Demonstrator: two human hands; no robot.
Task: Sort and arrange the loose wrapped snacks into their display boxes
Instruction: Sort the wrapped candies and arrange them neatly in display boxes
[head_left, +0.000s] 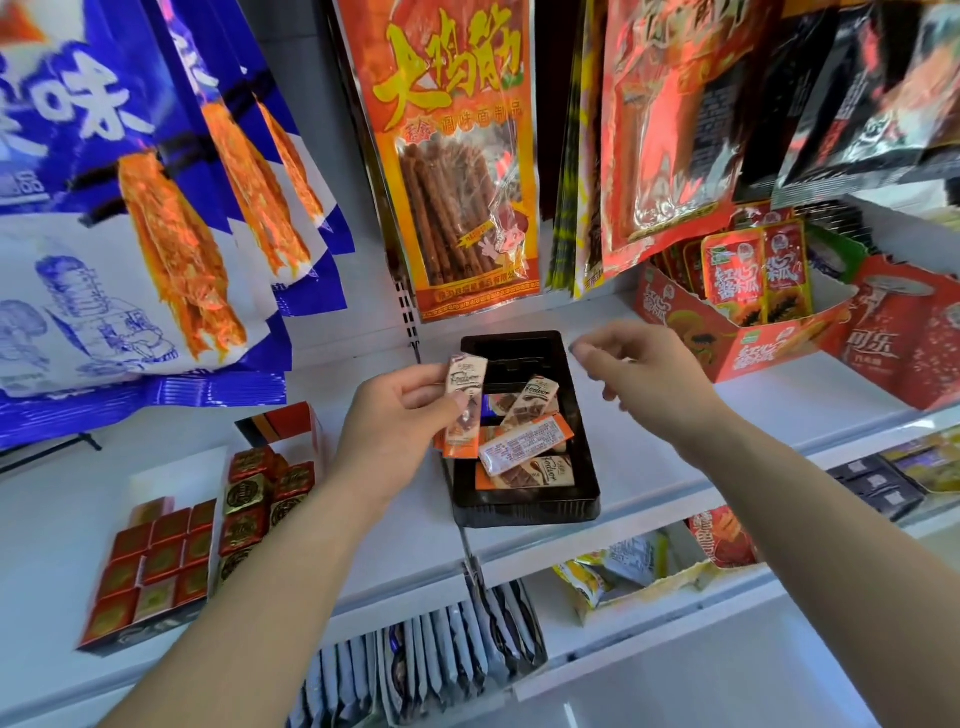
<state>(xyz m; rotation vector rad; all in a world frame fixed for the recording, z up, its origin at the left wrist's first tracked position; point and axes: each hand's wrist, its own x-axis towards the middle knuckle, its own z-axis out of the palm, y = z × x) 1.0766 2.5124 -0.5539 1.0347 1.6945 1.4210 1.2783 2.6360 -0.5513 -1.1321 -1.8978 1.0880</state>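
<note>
Left hand (395, 415) pinches a wrapped bar (466, 387) over the left edge of the black tray (524, 508); right hand (644, 374) hovers empty, loosely curled, above the tray's right side. Looks light with slick foil, so I'd grab mid-length.

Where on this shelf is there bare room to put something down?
Bare white shelf lies between the black tray and the red display box, under the right hand. The tray's far end is also free. Crowded: the tray's near half, piled with wrapped bars, and the foil cube boxes to the left.
</note>
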